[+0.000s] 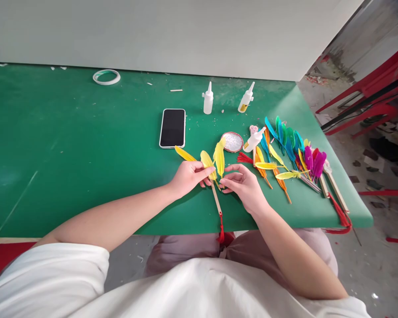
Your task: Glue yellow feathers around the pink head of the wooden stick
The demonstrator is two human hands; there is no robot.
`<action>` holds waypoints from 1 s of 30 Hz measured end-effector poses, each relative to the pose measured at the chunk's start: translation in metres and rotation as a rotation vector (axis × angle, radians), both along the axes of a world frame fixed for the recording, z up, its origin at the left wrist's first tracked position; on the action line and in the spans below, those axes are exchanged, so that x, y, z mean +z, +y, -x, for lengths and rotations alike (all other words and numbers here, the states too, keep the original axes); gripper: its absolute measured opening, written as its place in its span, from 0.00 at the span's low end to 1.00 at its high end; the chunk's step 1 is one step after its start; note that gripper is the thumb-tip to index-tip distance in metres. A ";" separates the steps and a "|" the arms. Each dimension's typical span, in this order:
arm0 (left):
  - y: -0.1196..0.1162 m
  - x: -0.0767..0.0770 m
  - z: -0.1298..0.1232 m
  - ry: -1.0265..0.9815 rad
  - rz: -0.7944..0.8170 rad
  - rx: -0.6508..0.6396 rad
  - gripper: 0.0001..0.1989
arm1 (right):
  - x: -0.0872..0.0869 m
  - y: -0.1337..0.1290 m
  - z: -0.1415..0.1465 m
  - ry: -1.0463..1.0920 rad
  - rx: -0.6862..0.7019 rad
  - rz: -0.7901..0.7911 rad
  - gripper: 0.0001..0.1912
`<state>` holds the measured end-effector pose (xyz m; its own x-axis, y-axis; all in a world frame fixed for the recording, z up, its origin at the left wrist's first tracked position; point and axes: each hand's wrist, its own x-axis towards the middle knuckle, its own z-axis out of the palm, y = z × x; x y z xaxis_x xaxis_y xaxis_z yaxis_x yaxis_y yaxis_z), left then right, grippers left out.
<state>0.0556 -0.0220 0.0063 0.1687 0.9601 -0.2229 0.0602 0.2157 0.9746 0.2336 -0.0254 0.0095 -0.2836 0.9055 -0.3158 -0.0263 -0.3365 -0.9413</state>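
My left hand (195,173) is closed around the upper end of a wooden stick (216,198), with a yellow feather (207,164) under its thumb. An orange-yellow feather (185,153) sticks out to the left behind that hand. From the stick's lower end a red tassel (221,229) hangs over the table edge. My right hand (240,183) pinches the lower end of another yellow feather (219,158), which stands upright beside the first one. How the feathers join the stick is hidden by my fingers.
Loose coloured feathers (290,141) and tasselled sticks (334,190) lie to the right. A small glue bottle (254,140) leans by a round dish (232,142). Two more bottles (208,100) stand farther back. A phone (172,128) and a tape roll (106,77) lie on the green table (69,145).
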 end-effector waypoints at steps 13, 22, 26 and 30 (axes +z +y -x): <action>0.001 0.001 0.000 -0.003 0.005 -0.023 0.17 | -0.002 -0.001 0.002 -0.056 0.054 -0.019 0.19; 0.002 0.002 -0.001 0.016 -0.003 -0.029 0.16 | 0.000 -0.003 0.003 -0.075 0.081 -0.025 0.19; 0.002 0.002 0.000 0.004 0.001 -0.036 0.17 | 0.000 -0.003 0.003 -0.075 0.088 -0.025 0.20; 0.002 0.001 0.000 -0.003 0.007 -0.048 0.16 | 0.001 -0.003 0.003 -0.070 0.105 -0.021 0.20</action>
<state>0.0555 -0.0204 0.0077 0.2157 0.9493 -0.2286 0.0675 0.2190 0.9734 0.2308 -0.0288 0.0102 -0.3551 0.8785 -0.3197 0.0739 -0.3146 -0.9464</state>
